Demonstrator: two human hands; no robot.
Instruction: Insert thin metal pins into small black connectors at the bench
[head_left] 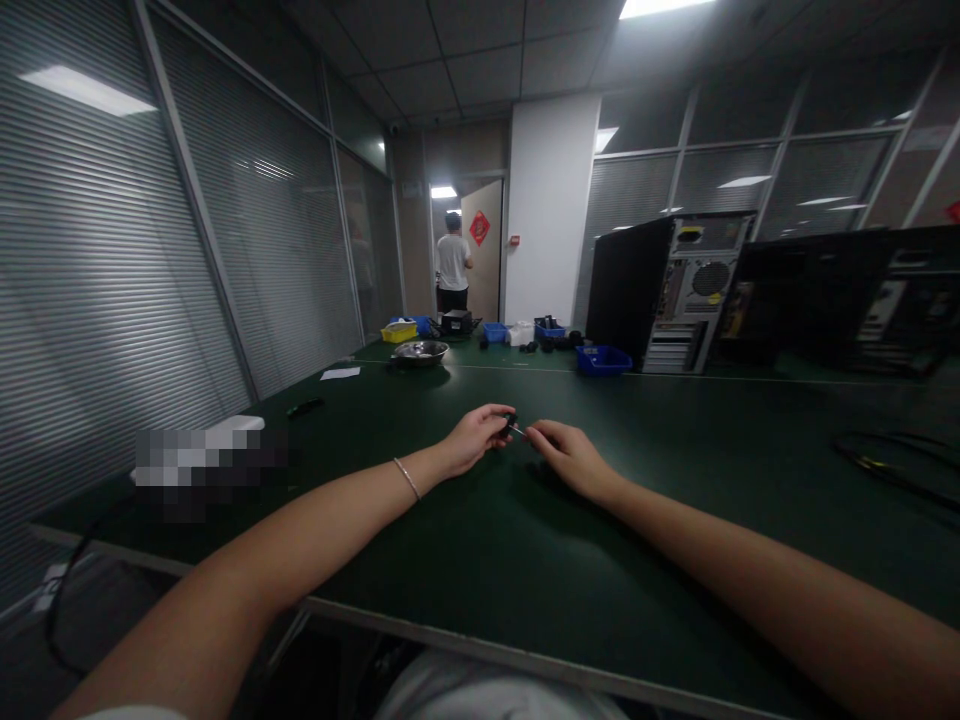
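Note:
Above the middle of the green table [450, 540], my left hand [474, 440] pinches a small black object [510, 424] whose kind I cannot make out. My right hand [571, 458] is closed round a thin metal tool [519, 431]. The shaft points left and its end reaches the black piece, but whether it touches cannot be told. My right fingers cover the rest of the tool.
A metal bowl [420, 353] stands farther back, near a yellow tray [399, 331] and a blue bin [604, 360]. Computer towers [675, 290] line the back right. A dark cable [900, 450] lies at right. A person [453, 262] stands by the doorway.

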